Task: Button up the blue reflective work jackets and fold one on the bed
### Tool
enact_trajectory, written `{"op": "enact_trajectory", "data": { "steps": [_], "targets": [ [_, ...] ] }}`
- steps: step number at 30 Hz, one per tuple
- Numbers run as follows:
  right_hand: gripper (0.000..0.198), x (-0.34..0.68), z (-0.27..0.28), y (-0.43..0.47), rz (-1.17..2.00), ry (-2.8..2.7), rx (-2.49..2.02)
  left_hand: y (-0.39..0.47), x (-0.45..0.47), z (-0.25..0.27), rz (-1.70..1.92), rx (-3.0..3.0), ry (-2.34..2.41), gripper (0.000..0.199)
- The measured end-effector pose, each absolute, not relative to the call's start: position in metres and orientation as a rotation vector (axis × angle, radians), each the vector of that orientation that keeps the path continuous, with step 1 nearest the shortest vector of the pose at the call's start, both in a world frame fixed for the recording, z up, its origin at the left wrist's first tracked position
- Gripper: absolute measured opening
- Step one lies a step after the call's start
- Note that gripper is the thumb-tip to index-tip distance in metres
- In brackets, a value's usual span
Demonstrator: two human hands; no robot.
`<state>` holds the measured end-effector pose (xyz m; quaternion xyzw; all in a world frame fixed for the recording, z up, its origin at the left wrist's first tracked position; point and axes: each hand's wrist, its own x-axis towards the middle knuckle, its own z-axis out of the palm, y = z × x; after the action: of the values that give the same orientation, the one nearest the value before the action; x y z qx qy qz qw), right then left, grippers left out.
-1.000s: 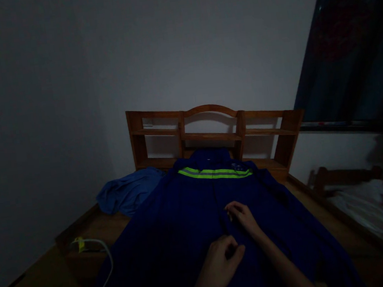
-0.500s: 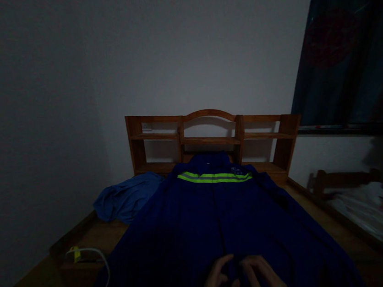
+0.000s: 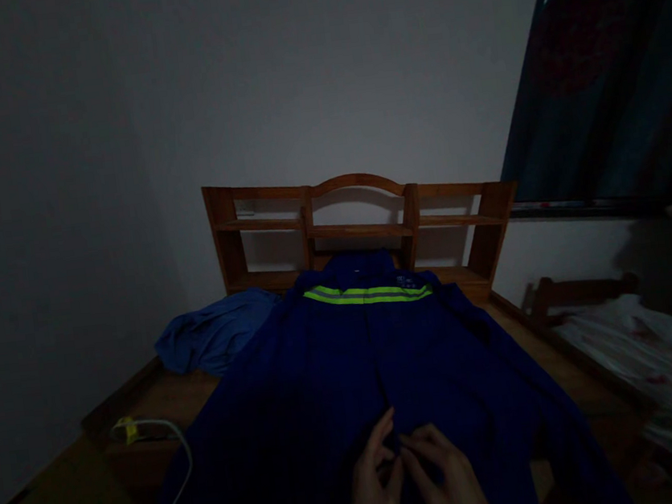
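Observation:
A dark blue work jacket (image 3: 319, 375) lies spread out, collar toward the headboard, with a yellow-green and grey reflective band (image 3: 368, 294) across its chest. Low on its front opening, my left hand (image 3: 374, 474) pinches the cloth edge between thumb and fingers. Close on its right, my right hand (image 3: 440, 466) has thumb and forefinger pressed together on the same edge. The fingertips of both hands nearly meet. Whatever small part lies between them, such as a button, is too dark to make out.
A wooden headboard with shelves (image 3: 361, 233) stands against the wall behind the jacket. Lighter blue cloth (image 3: 217, 334) lies crumpled at left, near a white cable (image 3: 181, 443) with a yellow tag. At right is another bed with pale, patterned bedding (image 3: 651, 354). A dark curtain (image 3: 597, 93) hangs above.
Both hands have moved slightly up the picture and closer together, their fingers now closed on the jacket's front edge. The view has tilted slightly downward.

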<state>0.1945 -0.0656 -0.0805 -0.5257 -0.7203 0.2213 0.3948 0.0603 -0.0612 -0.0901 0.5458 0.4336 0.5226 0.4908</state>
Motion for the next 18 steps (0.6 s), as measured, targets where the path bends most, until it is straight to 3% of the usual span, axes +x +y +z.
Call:
{"op": "enact_trajectory", "data": {
  "steps": [11, 18],
  "targets": [
    [0.030, 0.187, -0.079, -0.065, 0.505, -1.746, -1.308, -0.056, 0.054, -0.098, 1.312, 1.362, 0.952, 0.046],
    [0.031, 0.181, -0.085, -0.061, 0.508, -1.660, -1.296, -0.044, 0.051, -0.116, 1.484, 1.357, 1.274, 0.033]
  ]
}}
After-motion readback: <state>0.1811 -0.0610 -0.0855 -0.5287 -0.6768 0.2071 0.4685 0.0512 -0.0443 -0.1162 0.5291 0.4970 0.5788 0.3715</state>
